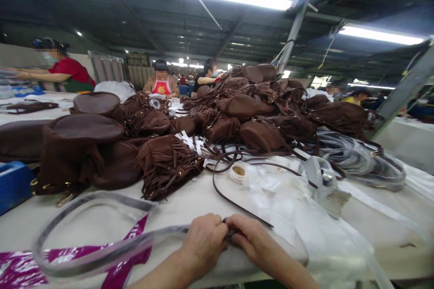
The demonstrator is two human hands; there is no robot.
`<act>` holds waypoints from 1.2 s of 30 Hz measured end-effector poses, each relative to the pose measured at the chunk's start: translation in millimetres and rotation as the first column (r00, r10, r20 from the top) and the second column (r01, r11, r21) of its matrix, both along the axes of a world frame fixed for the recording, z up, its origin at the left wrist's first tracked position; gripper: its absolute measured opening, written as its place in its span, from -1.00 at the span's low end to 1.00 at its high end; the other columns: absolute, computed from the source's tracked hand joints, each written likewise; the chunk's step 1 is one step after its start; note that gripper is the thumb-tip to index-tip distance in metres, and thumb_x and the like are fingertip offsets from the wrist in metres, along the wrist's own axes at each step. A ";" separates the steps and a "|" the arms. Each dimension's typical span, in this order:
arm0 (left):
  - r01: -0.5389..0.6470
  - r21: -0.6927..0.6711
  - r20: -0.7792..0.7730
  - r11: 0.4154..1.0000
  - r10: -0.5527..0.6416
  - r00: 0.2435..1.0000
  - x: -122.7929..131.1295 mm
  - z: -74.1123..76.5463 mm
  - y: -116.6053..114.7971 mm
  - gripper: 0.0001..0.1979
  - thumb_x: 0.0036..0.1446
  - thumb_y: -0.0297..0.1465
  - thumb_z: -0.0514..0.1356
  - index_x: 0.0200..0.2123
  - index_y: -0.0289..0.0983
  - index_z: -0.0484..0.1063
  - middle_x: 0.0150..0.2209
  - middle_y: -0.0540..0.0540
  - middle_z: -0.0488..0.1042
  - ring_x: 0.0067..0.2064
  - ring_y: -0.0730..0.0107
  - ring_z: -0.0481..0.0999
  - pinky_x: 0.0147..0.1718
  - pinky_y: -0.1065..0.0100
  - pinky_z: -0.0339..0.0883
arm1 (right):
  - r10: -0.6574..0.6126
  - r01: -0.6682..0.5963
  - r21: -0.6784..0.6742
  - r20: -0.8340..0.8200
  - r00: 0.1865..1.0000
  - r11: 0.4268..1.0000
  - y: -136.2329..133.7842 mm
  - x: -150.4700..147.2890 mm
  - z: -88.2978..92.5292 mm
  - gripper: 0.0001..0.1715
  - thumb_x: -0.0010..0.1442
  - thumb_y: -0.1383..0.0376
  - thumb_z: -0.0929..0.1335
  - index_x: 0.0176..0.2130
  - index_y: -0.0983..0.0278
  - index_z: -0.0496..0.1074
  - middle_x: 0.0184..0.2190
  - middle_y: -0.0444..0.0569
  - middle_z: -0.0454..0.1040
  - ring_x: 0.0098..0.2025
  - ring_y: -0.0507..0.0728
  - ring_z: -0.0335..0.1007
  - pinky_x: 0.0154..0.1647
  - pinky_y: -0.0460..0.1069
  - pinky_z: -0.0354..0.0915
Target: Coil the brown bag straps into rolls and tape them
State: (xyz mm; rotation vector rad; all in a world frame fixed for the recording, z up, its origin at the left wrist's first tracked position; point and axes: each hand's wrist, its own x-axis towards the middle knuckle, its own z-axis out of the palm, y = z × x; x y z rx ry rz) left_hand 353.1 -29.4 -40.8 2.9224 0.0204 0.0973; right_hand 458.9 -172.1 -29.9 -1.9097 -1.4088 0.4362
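My left hand (pixel 203 244) and my right hand (pixel 252 239) meet at the near edge of the white table (pixel 190 207), fingers pinched together. Between them they grip a dark strap wrapped in a clear plastic sleeve (pixel 95 253). That sleeve loops away to the left over a magenta printed sheet (pixel 68 259). A thin brown leather strap (pixel 224 194) curves across the table just beyond my right hand. Clear plastic bags (pixel 288 207) lie crumpled to the right.
Piles of brown suede fringed bags (pixel 162 162) cover the middle and far table. A small open pot (pixel 238 172) stands among straps. Bundled wrapped straps (pixel 359 158) lie at right, a blue bin (pixel 13 185) at left. Several people work at tables behind.
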 end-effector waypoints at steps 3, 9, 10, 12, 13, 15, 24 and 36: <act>0.097 0.034 0.036 0.995 -0.098 0.995 2.0 13.9 23.8 -0.80 0.10 -0.39 0.27 -0.19 -0.23 0.38 -0.29 -0.02 0.48 -0.24 0.26 0.41 -0.27 0.28 0.24 | 0.093 -0.093 -0.027 -0.009 0.996 0.995 -3.2 12.4 6.5 -0.74 0.09 0.49 0.27 -0.22 0.23 0.40 -0.33 -0.12 0.48 -0.27 0.09 0.36 -0.23 -0.06 0.21; 0.279 0.176 0.166 0.944 -0.307 0.937 12.0 -1.8 23.1 -0.93 0.22 -0.37 0.18 -0.32 -0.23 0.39 -0.36 -0.02 0.43 -0.25 0.28 0.34 -0.29 0.27 0.18 | 0.154 -0.142 -0.089 0.149 0.977 0.986 -5.6 17.5 0.2 -0.82 0.18 0.46 0.24 -0.28 0.24 0.38 -0.31 -0.07 0.46 -0.25 0.10 0.35 -0.21 -0.05 0.23; 0.218 0.174 0.192 0.960 -0.250 0.949 12.8 -9.2 15.7 -0.93 0.23 -0.41 0.16 -0.33 -0.25 0.38 -0.35 -0.05 0.42 -0.26 0.26 0.33 -0.31 0.26 0.18 | 0.129 -0.104 -0.127 0.213 0.968 0.986 -4.4 14.1 -2.3 -0.82 0.16 0.47 0.23 -0.28 0.26 0.37 -0.29 -0.03 0.45 -0.24 0.13 0.35 -0.20 -0.02 0.24; 0.052 0.129 0.224 0.990 -0.081 0.971 12.4 -22.1 0.5 -0.93 0.21 -0.50 0.14 -0.35 -0.29 0.36 -0.33 -0.10 0.42 -0.25 0.23 0.33 -0.31 0.25 0.20 | 0.051 0.018 -0.203 0.329 0.943 0.979 -1.2 5.3 -7.2 -0.81 0.13 0.49 0.23 -0.27 0.29 0.35 -0.27 0.05 0.44 -0.23 0.19 0.34 -0.19 0.05 0.24; -0.020 0.087 0.223 0.996 0.000 0.975 11.0 -26.1 -5.3 -0.93 0.20 -0.52 0.15 -0.35 -0.30 0.36 -0.32 -0.11 0.41 -0.25 0.21 0.33 -0.30 0.24 0.21 | 0.011 0.075 -0.226 0.358 0.934 0.971 0.2 1.2 -9.1 -0.80 0.12 0.50 0.22 -0.26 0.31 0.35 -0.27 0.08 0.44 -0.22 0.21 0.34 -0.19 0.06 0.24; -0.082 -0.008 0.188 0.997 0.082 0.979 6.5 -27.0 -9.4 -0.94 0.17 -0.54 0.17 -0.34 -0.29 0.36 -0.30 -0.11 0.42 -0.23 0.22 0.34 -0.28 0.26 0.23 | -0.039 0.123 -0.225 0.344 0.938 0.967 1.5 -3.5 -10.6 -0.80 0.11 0.51 0.21 -0.27 0.30 0.33 -0.27 0.08 0.43 -0.22 0.20 0.34 -0.19 0.06 0.24; 0.299 0.083 0.153 0.951 -0.308 0.939 -4.2 8.0 33.2 -0.98 0.26 -0.44 0.13 -0.24 -0.20 0.33 -0.35 0.02 0.36 -0.34 0.42 0.34 -0.44 0.44 0.12 | 0.228 -0.212 -0.104 0.179 0.957 0.972 -12.4 23.9 2.5 -0.81 0.10 0.52 0.28 -0.35 0.23 0.27 -0.32 -0.11 0.36 -0.26 0.09 0.27 -0.24 -0.05 0.17; 0.443 0.272 0.294 0.854 -0.512 0.807 -0.5 6.0 22.4 -0.88 0.31 -0.50 0.00 -0.24 -0.30 0.32 -0.30 -0.06 0.40 -0.33 0.35 0.32 -0.37 0.35 0.25 | 0.280 -0.271 -0.071 0.205 0.938 0.960 -13.0 32.7 -6.3 -0.83 0.11 0.50 0.29 -0.35 0.23 0.27 -0.35 -0.11 0.30 -0.26 0.10 0.23 -0.24 -0.04 0.17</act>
